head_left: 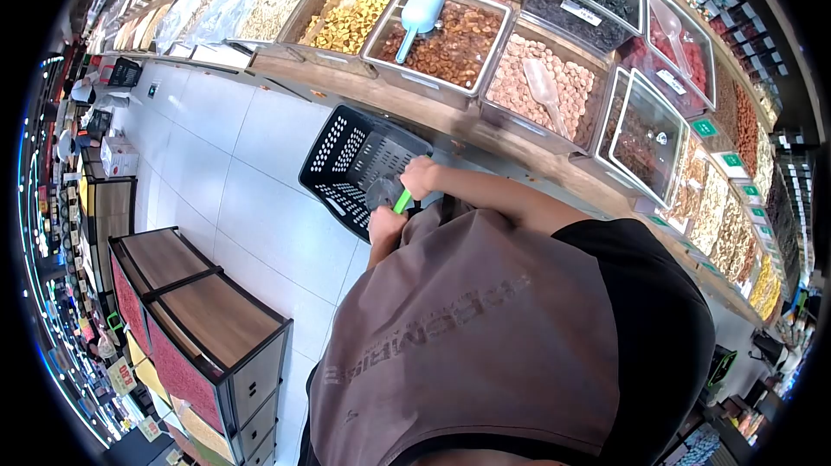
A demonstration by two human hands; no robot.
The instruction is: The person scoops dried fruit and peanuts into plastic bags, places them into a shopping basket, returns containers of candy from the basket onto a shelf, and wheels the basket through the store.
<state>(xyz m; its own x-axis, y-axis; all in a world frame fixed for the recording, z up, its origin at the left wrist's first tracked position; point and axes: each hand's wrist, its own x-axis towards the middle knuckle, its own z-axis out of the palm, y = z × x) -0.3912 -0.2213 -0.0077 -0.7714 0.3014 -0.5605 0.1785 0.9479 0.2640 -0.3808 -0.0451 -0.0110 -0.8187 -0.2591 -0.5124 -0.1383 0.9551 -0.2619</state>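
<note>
A black shopping basket (333, 150) with a perforated wall is in front of my body, beside the wooden counter edge. Its green handle (402, 201) runs between my two hands. My left hand (386, 225) is closed at the lower end of the handle. At the upper end, my right hand (419, 177) has its fingers wrapped round it. Something clear, perhaps a plastic bag (379, 192), lies inside the basket near my hands; its shape is hard to make out.
Clear bins of dried food line the counter (450, 120), among them yellow pieces (351, 20), brown pieces under a blue scoop (421, 14), and pale pink discs (519, 68). A wooden-topped cabinet (216, 310) stands at lower left on the tiled floor (268, 206).
</note>
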